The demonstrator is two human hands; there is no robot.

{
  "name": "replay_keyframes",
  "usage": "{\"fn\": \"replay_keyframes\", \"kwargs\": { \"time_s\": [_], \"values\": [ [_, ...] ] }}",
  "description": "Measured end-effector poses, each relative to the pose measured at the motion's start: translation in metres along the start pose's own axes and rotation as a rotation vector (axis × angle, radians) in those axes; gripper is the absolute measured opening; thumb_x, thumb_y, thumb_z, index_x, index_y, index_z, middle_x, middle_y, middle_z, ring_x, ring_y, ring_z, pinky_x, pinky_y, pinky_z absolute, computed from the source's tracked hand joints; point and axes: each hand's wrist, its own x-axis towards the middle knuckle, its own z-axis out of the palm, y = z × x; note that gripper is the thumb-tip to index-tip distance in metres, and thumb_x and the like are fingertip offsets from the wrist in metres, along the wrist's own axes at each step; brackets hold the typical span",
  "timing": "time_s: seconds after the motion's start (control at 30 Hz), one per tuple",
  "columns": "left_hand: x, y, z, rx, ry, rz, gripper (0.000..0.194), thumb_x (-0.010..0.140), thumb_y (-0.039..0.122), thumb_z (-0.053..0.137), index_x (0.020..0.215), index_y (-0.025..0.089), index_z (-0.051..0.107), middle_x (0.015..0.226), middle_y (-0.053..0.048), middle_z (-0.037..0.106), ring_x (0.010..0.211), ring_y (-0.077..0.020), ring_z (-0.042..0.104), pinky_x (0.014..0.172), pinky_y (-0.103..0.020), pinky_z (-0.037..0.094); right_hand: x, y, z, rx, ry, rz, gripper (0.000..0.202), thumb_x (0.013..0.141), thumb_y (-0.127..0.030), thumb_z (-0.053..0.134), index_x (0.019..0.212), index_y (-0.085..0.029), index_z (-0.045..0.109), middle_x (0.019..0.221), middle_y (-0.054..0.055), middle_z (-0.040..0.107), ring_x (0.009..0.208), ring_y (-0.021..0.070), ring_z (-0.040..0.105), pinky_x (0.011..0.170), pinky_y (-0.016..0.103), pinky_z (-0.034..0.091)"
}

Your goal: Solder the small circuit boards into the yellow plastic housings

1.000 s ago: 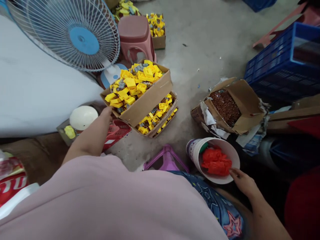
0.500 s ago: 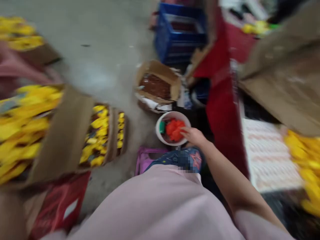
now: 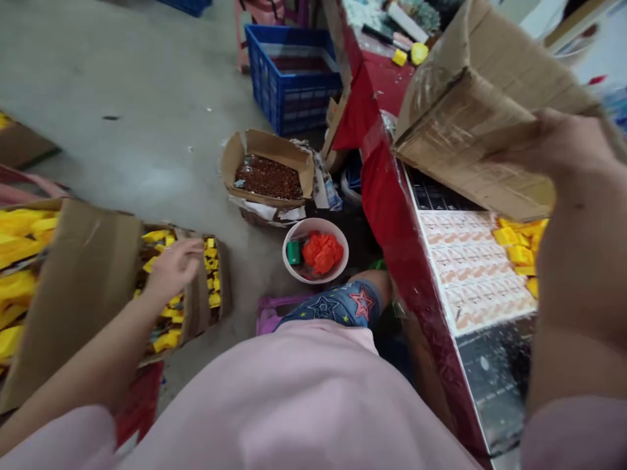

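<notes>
My left hand (image 3: 174, 269) is over a cardboard box of yellow pieces (image 3: 169, 339) on the floor at left, beside its flap (image 3: 196, 297). Its fingers are slightly bent, with a gap between thumb and fingers and nothing visible in them. At the right, my right hand (image 3: 571, 147) grips a large cardboard carton (image 3: 470, 124), which stands tilted over the red-edged table. Under the carton's lower edge lie yellow pieces (image 3: 522, 245) and a sheet with printed rows (image 3: 473, 267).
A white bucket (image 3: 294, 274) holds an orange-red bundle (image 3: 323, 253) and a green item (image 3: 294, 252). Behind it are an open carton of brown contents (image 3: 306, 166) and a blue crate (image 3: 304, 98). A purple stool (image 3: 267, 316) stands by my leg; the red table side (image 3: 386, 215) runs along my right.
My right hand has left the bucket and now grips the carton on the table, which is tilted differently. My left hand has come into view over the floor box. The view has shifted.
</notes>
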Motion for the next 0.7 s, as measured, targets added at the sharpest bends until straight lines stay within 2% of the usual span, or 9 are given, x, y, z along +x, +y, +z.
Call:
{"fn": "replay_keyframes", "kwargs": {
  "time_s": [0.07,0.13,0.2,0.27,0.37,0.43,0.53,0.63,0.7],
  "values": [
    [-0.007,-0.007,0.011,0.040,-0.073,0.055,0.020,0.078,0.007,0.066,0.090,0.020,0.075,0.102,-0.003,0.074,0.107,-0.0222,0.067,0.115,-0.043,0.043,0.001,0.002,-0.005,-0.076,0.002,-0.038,0.064,0.083,-0.062,0.058,0.127,-0.017,0.066,0.132,0.012,0.068,0.131,0.0448,0.056,0.098,0.055,0.047],
    [-0.012,-0.010,0.017,0.061,-0.118,0.084,0.023,0.073,0.008,0.063,0.083,0.023,0.077,0.092,-0.002,0.075,0.095,-0.0223,0.069,0.110,-0.039,0.046,-0.012,-0.005,-0.010,-0.113,0.037,-0.138,0.066,0.080,-0.073,0.050,0.118,-0.022,0.067,0.132,0.010,0.068,0.131,0.0457,0.054,0.093,0.055,0.047],
    [-0.016,-0.011,0.014,0.077,-0.114,0.086,0.020,0.072,0.013,0.062,0.081,0.024,0.076,0.086,-0.002,0.074,0.090,-0.0234,0.068,0.106,-0.039,0.048,-0.032,-0.018,-0.014,-0.139,0.075,-0.277,0.071,0.080,-0.081,0.037,0.114,-0.026,0.067,0.135,0.010,0.067,0.134,0.0457,0.052,0.092,0.057,0.045],
    [-0.019,-0.011,0.006,0.074,-0.090,0.069,0.020,0.072,0.016,0.061,0.084,0.023,0.075,0.084,-0.002,0.074,0.090,-0.0241,0.068,0.106,-0.040,0.047,-0.052,-0.035,-0.016,-0.177,0.136,-0.389,0.070,0.087,-0.079,0.028,0.109,-0.026,0.067,0.129,0.010,0.068,0.132,0.0454,0.054,0.093,0.062,0.043],
    [-0.016,-0.007,0.000,0.019,-0.064,0.028,0.022,0.073,0.020,0.060,0.091,0.020,0.072,0.087,-0.003,0.075,0.091,-0.0242,0.068,0.105,-0.042,0.048,-0.075,-0.065,-0.016,-0.205,0.194,-0.485,0.048,0.094,-0.063,0.042,0.107,-0.025,0.068,0.115,0.009,0.072,0.128,0.0462,0.057,0.096,0.067,0.040],
    [-0.015,-0.001,0.007,-0.042,-0.070,-0.003,0.021,0.071,0.021,0.062,0.090,0.018,0.070,0.088,-0.005,0.073,0.088,-0.0237,0.068,0.104,-0.044,0.049,-0.092,-0.087,-0.015,-0.181,0.192,-0.610,0.030,0.098,-0.044,0.046,0.112,-0.027,0.067,0.112,0.006,0.072,0.126,0.0413,0.060,0.101,0.066,0.040],
    [-0.023,0.012,0.020,-0.185,-0.128,-0.048,0.036,0.066,0.027,0.072,0.101,0.019,0.068,0.100,-0.009,0.073,0.091,-0.0246,0.069,0.099,-0.045,0.052,-0.118,-0.126,-0.006,-0.183,0.077,-0.844,0.037,0.099,-0.016,0.035,0.120,-0.021,0.065,0.115,0.008,0.070,0.122,0.0361,0.063,0.101,0.064,0.048],
    [-0.044,0.027,0.013,-0.369,-0.141,-0.064,0.065,0.068,0.053,0.075,0.129,0.039,0.056,0.135,-0.003,0.064,0.121,-0.0273,0.063,0.093,-0.043,0.056,-0.143,-0.168,0.018,-0.163,-0.040,-0.999,0.037,0.099,-0.011,0.037,0.121,-0.018,0.066,0.115,0.009,0.070,0.120,0.0329,0.065,0.099,0.055,0.052],
    [-0.055,0.033,-0.001,-0.441,-0.099,-0.081,0.067,0.071,0.069,0.068,0.133,0.053,0.047,0.146,0.006,0.056,0.135,-0.0256,0.055,0.092,-0.041,0.058,-0.160,-0.194,0.043,-0.109,-0.114,-1.111,0.033,0.099,-0.010,0.041,0.115,-0.019,0.068,0.113,0.007,0.072,0.119,0.0306,0.065,0.100,0.049,0.051]
  ]
}}
